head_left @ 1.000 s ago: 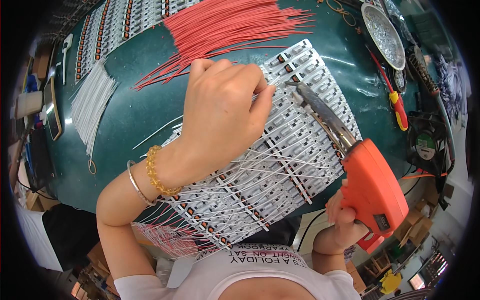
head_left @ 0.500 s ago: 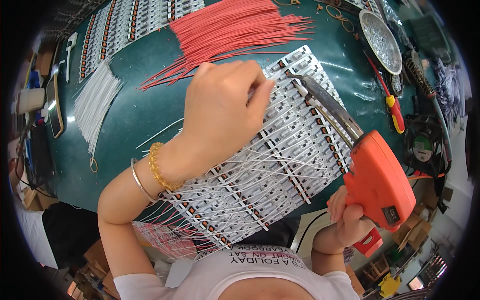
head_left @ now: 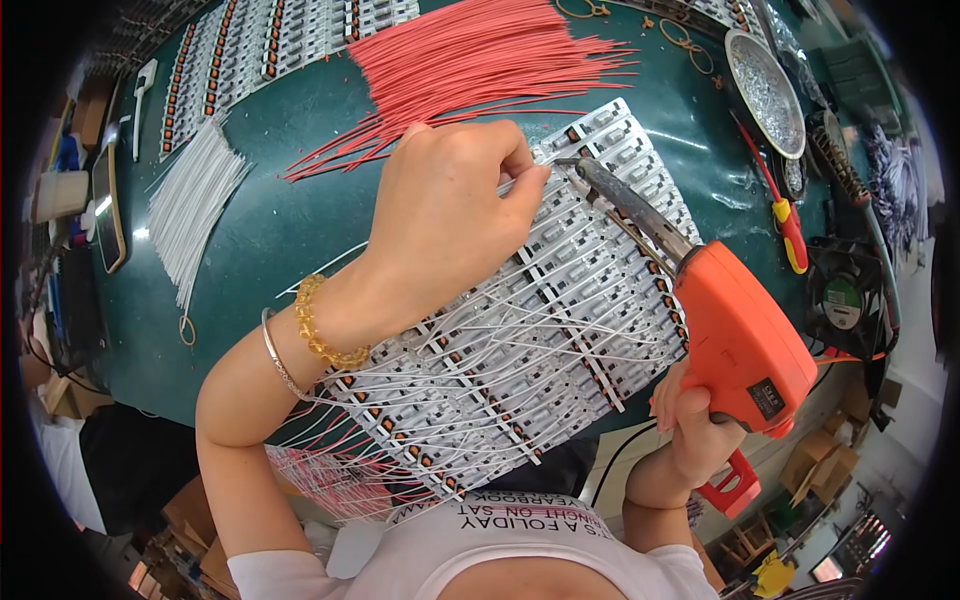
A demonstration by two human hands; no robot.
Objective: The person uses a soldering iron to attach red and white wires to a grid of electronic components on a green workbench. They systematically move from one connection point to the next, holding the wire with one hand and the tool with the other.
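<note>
My right hand [head_left: 697, 432] is wrapped round the handle of an orange soldering gun [head_left: 745, 335]. Its dark, bent tip reaches the upper part of a panel of small circuit boards [head_left: 590, 290], close to my left fingertips. My left hand [head_left: 455, 205] is closed in a pinch above that panel. A thin white wire [head_left: 325, 270] runs out from behind this hand, apparently held in it; the pinched end is hidden by the fingers. Many white wires [head_left: 500, 335] stick out across rows of the panel, which lies tilted toward my body.
Beyond my left hand lies a pile of red wires [head_left: 470, 60], with a bundle of white wires [head_left: 195, 205] to the left. More board panels [head_left: 270, 50] lie at the far left. On the right are a metal dish [head_left: 765, 95], a red-and-yellow screwdriver [head_left: 790, 235] and a black fan [head_left: 845, 290].
The soldering gun has shifted left and its tip has come closer to my left fingertips. My left hand keeps its pinch in nearly the same place.
</note>
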